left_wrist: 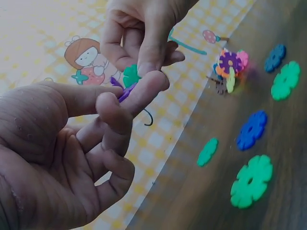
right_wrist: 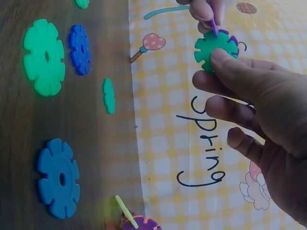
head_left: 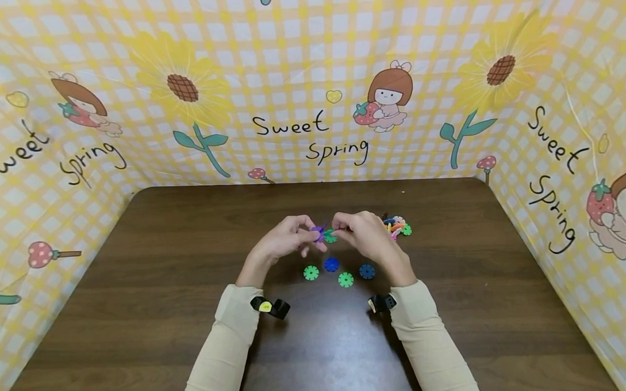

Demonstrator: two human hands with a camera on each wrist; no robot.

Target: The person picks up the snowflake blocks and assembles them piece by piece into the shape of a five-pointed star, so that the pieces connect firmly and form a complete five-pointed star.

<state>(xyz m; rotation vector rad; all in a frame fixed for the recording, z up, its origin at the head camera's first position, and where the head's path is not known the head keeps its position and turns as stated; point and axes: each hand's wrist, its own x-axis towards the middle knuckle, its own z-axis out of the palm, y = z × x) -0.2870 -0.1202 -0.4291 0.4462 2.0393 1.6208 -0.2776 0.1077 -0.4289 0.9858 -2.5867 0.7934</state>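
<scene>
My left hand (head_left: 291, 237) pinches purple notched disc pieces (left_wrist: 125, 91) between thumb and fingers. In my right hand (head_left: 366, 234), thumb and finger grip a green notched disc (right_wrist: 211, 50). The green disc meets the purple pieces, and one purple edge stands across its rim in the right wrist view. Both hands are held close together above the far half of the table. Nearer to me lie loose discs: a bright blue one (head_left: 331, 264), a dark blue one (head_left: 367, 271) and green ones (head_left: 345, 279). Fingers partly cover the joint between the held pieces.
Right of my right hand sits a cluster of joined, many-coloured discs (head_left: 397, 224), partly hidden by that hand. The brown wooden table (head_left: 141, 316) ends at a yellow checked cloth (head_left: 288, 64) that stands behind and at both sides.
</scene>
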